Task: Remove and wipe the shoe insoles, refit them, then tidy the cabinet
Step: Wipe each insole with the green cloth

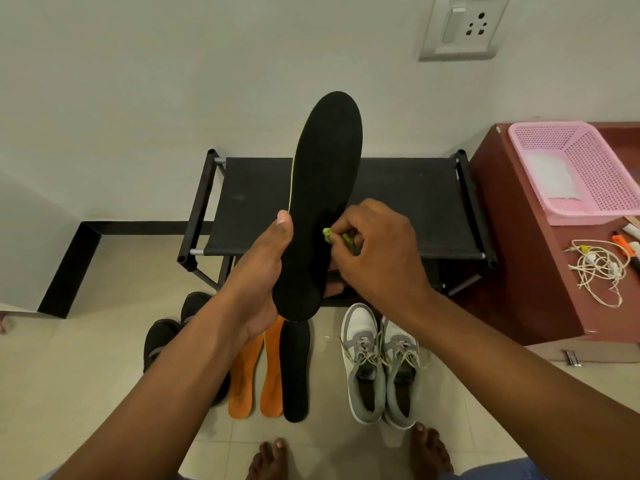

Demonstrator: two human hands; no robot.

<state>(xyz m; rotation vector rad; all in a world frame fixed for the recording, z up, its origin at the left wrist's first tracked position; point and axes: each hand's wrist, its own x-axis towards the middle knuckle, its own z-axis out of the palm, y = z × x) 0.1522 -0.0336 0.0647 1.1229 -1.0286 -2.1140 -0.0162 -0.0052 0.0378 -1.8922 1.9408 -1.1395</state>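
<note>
Pale wall and a black rack [242, 202] are standing behind the work. Left hand [266, 271] is gripping the black insole [322, 188] by its heel, long axis pointing up and away. Right hand [377, 251], pinching a green cloth [329, 233], is touching the insole's lower middle, so the next wipe probably runs toeward.

Pink basket [585, 161] and tangled cord [597, 268] on sideboard [512, 237].
</note>
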